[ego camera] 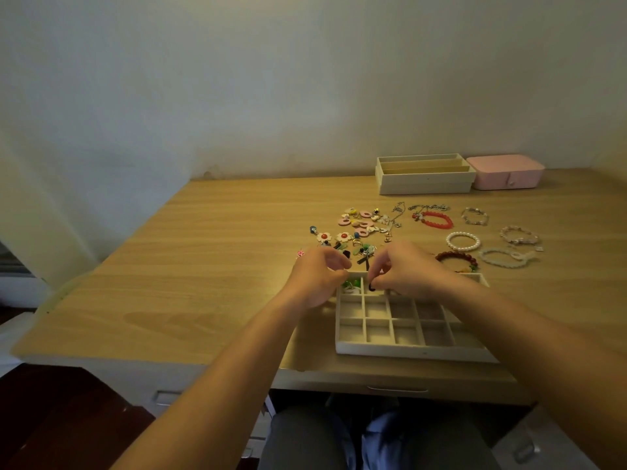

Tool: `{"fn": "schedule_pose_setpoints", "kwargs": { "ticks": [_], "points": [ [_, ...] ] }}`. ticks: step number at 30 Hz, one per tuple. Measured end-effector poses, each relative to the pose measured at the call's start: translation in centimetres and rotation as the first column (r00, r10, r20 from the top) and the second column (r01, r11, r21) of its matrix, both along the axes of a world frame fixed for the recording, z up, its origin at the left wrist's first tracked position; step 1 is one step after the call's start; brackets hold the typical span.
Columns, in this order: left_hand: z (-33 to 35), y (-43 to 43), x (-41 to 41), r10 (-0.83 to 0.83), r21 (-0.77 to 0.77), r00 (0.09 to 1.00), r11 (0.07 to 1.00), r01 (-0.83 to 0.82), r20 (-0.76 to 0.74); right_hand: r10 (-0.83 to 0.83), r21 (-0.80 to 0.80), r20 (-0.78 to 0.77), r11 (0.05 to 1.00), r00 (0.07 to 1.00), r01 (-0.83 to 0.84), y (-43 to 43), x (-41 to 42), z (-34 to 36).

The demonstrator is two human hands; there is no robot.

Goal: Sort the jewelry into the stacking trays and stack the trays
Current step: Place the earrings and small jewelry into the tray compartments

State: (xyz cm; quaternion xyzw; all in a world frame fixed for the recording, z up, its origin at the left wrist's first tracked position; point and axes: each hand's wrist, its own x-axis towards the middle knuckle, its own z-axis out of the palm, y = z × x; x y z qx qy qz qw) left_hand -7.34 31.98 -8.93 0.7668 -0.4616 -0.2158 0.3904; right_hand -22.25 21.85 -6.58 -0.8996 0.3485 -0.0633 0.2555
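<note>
A cream grid tray with many small square compartments lies near the table's front edge. My right hand pinches a small black earring over a compartment in the tray's back row. My left hand hovers at the tray's back left corner, fingers curled; I cannot tell whether it holds anything. Green pieces lie in the back left compartment. Loose earrings are heaped behind the tray, necklaces further back. Several bracelets lie to the right.
At the back right stand a cream tray with long slots on another tray, and a pink jewelry box beside it. The wooden table meets a wall behind. My knees show below the table edge.
</note>
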Motion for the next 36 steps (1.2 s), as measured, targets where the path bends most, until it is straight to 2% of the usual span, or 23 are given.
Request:
{"fn": "schedule_pose_setpoints", "kwargs": {
  "ticks": [6, 17, 21, 25, 29, 36],
  "points": [
    [0.1, -0.3, 0.1, 0.01, 0.001, 0.998, 1.0, -0.01, -0.066, -0.045, -0.033, -0.026, 0.998, 0.999, 0.044, -0.3, 0.3, -0.9],
    [0.2, -0.6, 0.2, 0.015, 0.016, 0.997, 1.0, -0.014, -0.076, -0.042, -0.083, -0.024, 0.996, 0.999, 0.04, -0.1, 0.6, -1.2],
    [0.2, -0.4, 0.2, -0.019, 0.02, 0.998, 1.0, 0.02, -0.059, -0.017, -0.052, 0.005, 0.998, 1.0, 0.017, -0.1, 0.1, -0.7],
    [0.3, -0.4, -0.2, -0.078, 0.019, 0.996, 0.997, 0.078, 0.033, -0.024, -0.016, 0.049, 1.0, 0.999, 0.025, -0.4, -0.5, -0.3],
    [0.1, -0.6, -0.5, -0.116, 0.013, 0.993, 0.993, 0.116, 0.0, 0.006, -0.009, 0.044, 1.0, 0.999, -0.005, -0.5, -0.8, -0.1],
    [0.1, -0.6, -1.0, -0.162, 0.036, 0.987, 0.986, 0.161, 0.024, 0.082, 0.007, 0.024, 0.997, 0.996, -0.082, -0.4, -0.9, -0.2]
  ]
}}
